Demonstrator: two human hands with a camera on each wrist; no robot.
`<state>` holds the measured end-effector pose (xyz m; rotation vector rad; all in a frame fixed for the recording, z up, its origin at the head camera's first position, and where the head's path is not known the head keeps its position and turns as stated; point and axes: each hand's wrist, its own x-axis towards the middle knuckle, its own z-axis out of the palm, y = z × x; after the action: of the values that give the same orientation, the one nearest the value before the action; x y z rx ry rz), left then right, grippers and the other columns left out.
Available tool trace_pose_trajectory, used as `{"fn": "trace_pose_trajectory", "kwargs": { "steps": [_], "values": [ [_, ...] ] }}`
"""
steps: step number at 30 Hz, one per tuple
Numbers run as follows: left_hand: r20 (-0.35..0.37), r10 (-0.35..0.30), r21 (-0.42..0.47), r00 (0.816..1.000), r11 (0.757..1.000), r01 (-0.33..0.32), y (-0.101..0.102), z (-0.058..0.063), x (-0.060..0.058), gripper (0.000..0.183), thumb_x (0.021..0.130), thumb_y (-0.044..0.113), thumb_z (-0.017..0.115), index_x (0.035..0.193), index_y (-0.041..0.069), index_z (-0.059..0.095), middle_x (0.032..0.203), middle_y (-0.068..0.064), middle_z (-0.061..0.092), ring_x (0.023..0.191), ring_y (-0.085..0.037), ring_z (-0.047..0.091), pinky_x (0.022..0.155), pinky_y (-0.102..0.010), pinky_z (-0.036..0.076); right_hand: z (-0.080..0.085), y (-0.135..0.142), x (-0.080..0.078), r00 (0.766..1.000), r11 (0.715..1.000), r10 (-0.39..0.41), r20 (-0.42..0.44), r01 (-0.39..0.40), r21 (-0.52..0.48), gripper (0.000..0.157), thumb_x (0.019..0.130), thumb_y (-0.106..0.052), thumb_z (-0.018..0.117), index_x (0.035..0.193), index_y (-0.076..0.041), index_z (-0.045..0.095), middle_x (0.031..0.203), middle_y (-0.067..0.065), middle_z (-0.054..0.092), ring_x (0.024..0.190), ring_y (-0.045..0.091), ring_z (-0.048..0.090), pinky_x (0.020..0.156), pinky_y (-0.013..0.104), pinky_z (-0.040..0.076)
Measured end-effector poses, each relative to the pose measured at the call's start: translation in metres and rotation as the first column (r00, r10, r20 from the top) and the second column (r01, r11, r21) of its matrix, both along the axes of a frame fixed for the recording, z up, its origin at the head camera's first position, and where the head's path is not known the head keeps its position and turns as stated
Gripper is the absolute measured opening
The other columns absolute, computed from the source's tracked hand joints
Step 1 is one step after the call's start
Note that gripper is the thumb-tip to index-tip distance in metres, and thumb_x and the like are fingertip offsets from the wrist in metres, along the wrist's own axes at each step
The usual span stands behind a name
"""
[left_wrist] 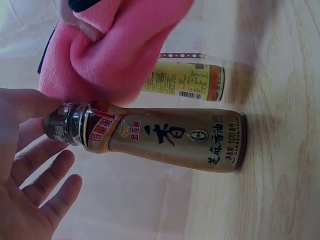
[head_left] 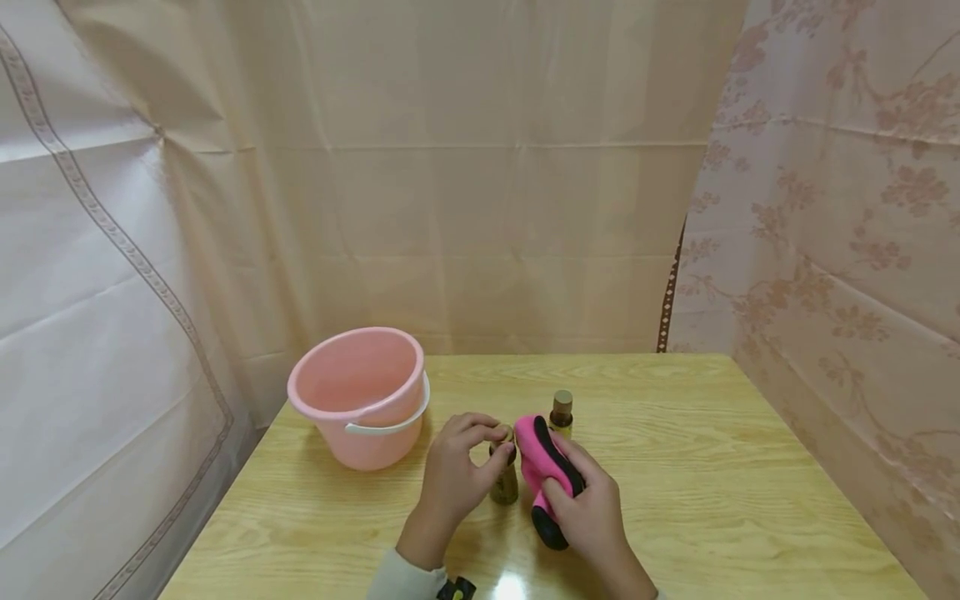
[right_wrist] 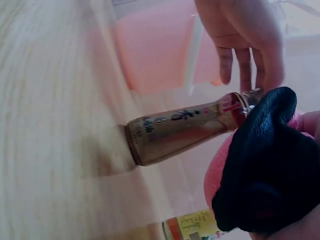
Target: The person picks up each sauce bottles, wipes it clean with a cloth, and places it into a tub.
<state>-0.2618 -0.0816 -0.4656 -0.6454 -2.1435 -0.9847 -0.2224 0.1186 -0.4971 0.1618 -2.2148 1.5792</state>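
A slim sesame oil bottle (head_left: 505, 485) with a brown label stands on the table in front of me. Thumb and fingers of my left hand (head_left: 453, 471) pinch it by the cap, while the other fingers spread loosely, as the left wrist view shows. My right hand (head_left: 597, 510) grips a bunched pink plush cloth (head_left: 531, 458) with black parts, close beside the bottle's neck. Behind the cloth stands a second bottle (head_left: 562, 407) with a cap; its yellow label (left_wrist: 182, 80) shows in the left wrist view, and its upper part is hidden there.
To the left, a pink bucket (head_left: 375, 448) with a white handle (head_left: 390, 428) stands on the wooden table (head_left: 712, 467). Curtains hang behind the table and along both sides.
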Motion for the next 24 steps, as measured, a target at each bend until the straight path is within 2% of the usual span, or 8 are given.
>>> {"fn": "trace_pose_trajectory", "kwargs": {
  "steps": [4, 7, 17, 24],
  "values": [
    [-0.020, -0.007, 0.011, 1.000, 1.000, 0.007, 0.0012, 0.0002, 0.0000, 0.011, 0.085, 0.022, 0.086, 0.094, 0.017, 0.082, 0.102, 0.004, 0.076, 0.097, -0.013, 0.068, 0.081, -0.032, 0.057, -0.0032, -0.0022, -0.0016, 0.996, 0.996, 0.086, -0.031, -0.086, -0.001, 0.066, 0.085, 0.006, 0.076, 0.137, -0.033, 0.066, 0.145, -0.002, 0.062, 0.122, 0.019, 0.064, 0.086, 0.021, 0.056],
    [-0.034, -0.013, 0.015, 0.999, 1.000, 0.014, 0.0016, 0.0000, -0.0003, 0.012, 0.084, 0.022, 0.086, 0.094, 0.017, 0.083, 0.101, 0.005, 0.076, 0.095, -0.013, 0.068, 0.079, -0.032, 0.056, -0.0047, -0.0026, -0.0028, 0.991, 0.992, 0.125, -0.055, -0.125, 0.006, 0.066, 0.086, 0.006, 0.075, 0.139, -0.032, 0.065, 0.147, -0.002, 0.060, 0.131, 0.021, 0.060, 0.093, 0.021, 0.054],
    [-0.014, -0.035, 0.042, 0.999, 0.998, 0.035, 0.0027, -0.0035, -0.0006, 0.010, 0.086, 0.021, 0.084, 0.095, 0.017, 0.082, 0.103, 0.006, 0.076, 0.096, -0.014, 0.067, 0.080, -0.031, 0.056, -0.0059, -0.0009, -0.0027, 0.989, 0.991, 0.129, -0.068, -0.126, 0.039, 0.063, 0.086, 0.003, 0.077, 0.140, -0.028, 0.065, 0.144, -0.008, 0.062, 0.137, 0.019, 0.056, 0.100, 0.020, 0.050],
    [-0.021, -0.040, 0.064, 0.999, 0.997, 0.041, 0.0025, -0.0060, -0.0014, 0.012, 0.085, 0.021, 0.085, 0.095, 0.016, 0.082, 0.104, 0.005, 0.076, 0.099, -0.014, 0.068, 0.082, -0.032, 0.057, -0.0080, -0.0014, -0.0037, 0.989, 0.992, 0.128, -0.077, -0.128, 0.008, 0.063, 0.087, 0.003, 0.078, 0.138, -0.031, 0.065, 0.143, -0.008, 0.063, 0.134, 0.015, 0.058, 0.099, 0.019, 0.051]
  ]
}}
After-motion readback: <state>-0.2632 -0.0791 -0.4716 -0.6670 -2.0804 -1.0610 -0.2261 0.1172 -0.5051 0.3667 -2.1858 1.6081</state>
